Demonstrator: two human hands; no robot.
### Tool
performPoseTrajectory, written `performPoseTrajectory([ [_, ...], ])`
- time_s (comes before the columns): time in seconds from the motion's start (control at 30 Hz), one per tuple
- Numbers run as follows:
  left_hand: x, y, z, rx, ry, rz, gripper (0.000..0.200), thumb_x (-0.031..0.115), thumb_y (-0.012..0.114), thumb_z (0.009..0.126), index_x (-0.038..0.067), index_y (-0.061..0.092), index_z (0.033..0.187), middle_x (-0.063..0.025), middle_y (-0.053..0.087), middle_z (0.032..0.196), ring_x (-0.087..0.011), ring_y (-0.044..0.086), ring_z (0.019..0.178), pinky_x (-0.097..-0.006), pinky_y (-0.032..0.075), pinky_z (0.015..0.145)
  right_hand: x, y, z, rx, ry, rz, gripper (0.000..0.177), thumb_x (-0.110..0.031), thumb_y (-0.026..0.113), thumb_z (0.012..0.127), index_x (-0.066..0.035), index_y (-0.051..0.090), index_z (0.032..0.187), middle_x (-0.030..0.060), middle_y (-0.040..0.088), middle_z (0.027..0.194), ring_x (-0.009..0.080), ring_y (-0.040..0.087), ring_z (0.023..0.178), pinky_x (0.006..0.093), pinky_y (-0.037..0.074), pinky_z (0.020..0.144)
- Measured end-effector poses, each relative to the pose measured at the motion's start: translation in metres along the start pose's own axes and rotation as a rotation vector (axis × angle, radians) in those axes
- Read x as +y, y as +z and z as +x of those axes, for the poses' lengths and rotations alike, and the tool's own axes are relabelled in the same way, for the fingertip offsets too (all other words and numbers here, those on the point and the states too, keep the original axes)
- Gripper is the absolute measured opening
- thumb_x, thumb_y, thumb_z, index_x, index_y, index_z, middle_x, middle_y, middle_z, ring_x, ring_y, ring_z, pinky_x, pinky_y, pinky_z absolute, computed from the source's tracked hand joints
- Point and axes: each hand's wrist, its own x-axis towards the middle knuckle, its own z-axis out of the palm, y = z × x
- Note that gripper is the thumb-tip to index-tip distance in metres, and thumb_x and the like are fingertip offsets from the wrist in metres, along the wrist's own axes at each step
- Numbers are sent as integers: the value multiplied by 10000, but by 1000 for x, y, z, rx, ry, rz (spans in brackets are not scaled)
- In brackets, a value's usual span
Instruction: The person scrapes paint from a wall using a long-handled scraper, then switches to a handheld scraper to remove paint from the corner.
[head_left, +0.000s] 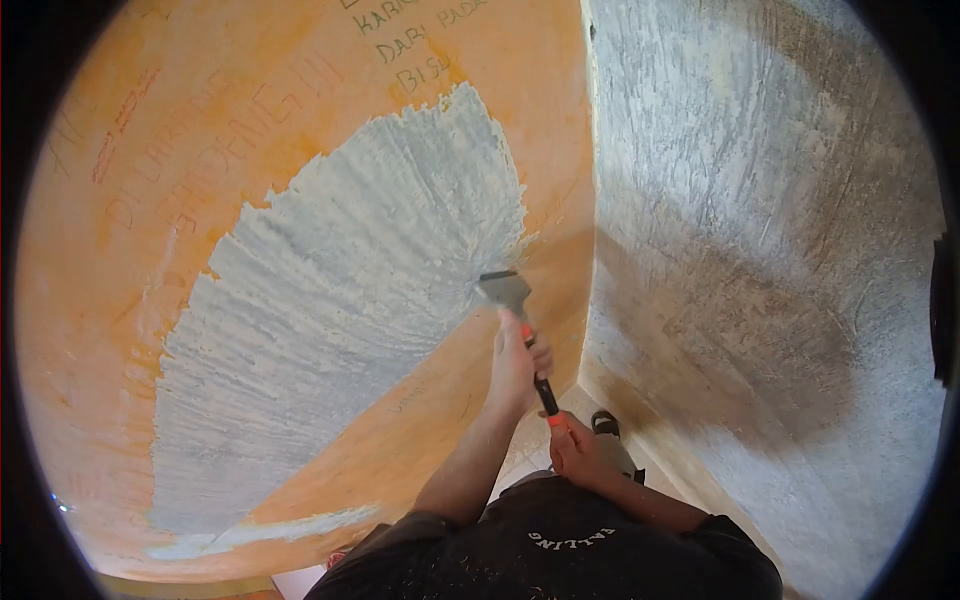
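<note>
A long-handled scraper with a wide metal blade is held in both hands, its blade against the orange-painted wall. My left hand wraps round the upper handle, just below the blade. Lower down, my right hand is closed round the handle's end. The handle is black with orange-red parts. The blade rests at the right side of a large fan-shaped grey patch of bare wall, whose edges are ragged with flaking paint.
Handwriting marks the orange paint at the top. A rough grey wall meets the orange one at a corner on my right. Below, a sandalled foot stands on the light floor. Another pale scraped strip lies low on the left.
</note>
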Motion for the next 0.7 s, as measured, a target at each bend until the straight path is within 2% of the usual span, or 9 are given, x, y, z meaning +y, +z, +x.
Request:
performPoseTrajectory([
  [0.1,-2,1,6,-19,-19,9,550,688,290,966,168,392,819,67,267,566,-68,254,451,-245,217,429,1,-2,2,-14,5,-64,352,-314,436,1043,-90,504,1305,-63,417,617,27,391,484,201,328,441],
  [0.2,-3,30,33,-52,31,51,536,672,301,975,166,379,817,65,265,566,-68,251,451,-243,220,429,-7,-14,18,116,-23,10,373,-351,455,1040,-88,507,1299,-57,440,615,23,406,485,203,331,440],
  [0.23,-2,37,35,-44,96,104,529,667,304,977,165,383,828,64,267,566,-67,250,450,-243,220,427,-6,-18,17,113,-21,2,373,-351,455,1040,-88,507,1299,-57,440,615,23,406,485,203,331,440],
  [0.33,-2,25,22,-14,45,29,506,642,299,993,164,371,841,62,272,567,-66,253,449,-243,225,427,-7,-19,15,74,4,54,365,-362,457,1040,-91,510,1278,-57,453,619,22,409,484,205,335,440],
  [0.5,-3,5,6,32,12,-62,509,647,302,990,167,380,838,63,273,570,-67,260,456,-241,229,433,13,-12,5,90,-33,-244,283,-310,462,1027,-101,557,1193,-57,436,609,28,406,500,220,330,446],
  [0.53,-3,13,20,-25,2,-21,518,655,305,985,168,379,827,65,269,569,-67,258,456,-242,225,432,18,-18,13,86,6,-87,258,-296,457,1018,-106,569,1153,-58,426,601,31,396,501,221,324,446],
  [0.57,-4,19,30,-87,-5,18,526,664,309,979,169,379,816,67,265,569,-66,256,456,-244,221,430,13,-19,19,158,5,-74,296,-314,452,1027,-103,560,1204,-57,427,603,28,386,494,219,323,443],
  [0.63,-1,33,37,-82,-1,26,531,663,307,980,169,365,794,68,259,567,-66,254,455,-246,218,429,-16,-23,23,107,30,112,347,-325,451,1034,-94,536,1278,-57,426,601,24,377,489,216,320,439],
  [0.7,-1,39,35,-91,22,26,537,662,306,981,169,352,772,70,254,565,-66,252,454,-249,215,427,-8,-28,17,87,11,37,369,-330,447,1037,-89,520,1307,-59,425,605,23,379,492,214,324,444],
])
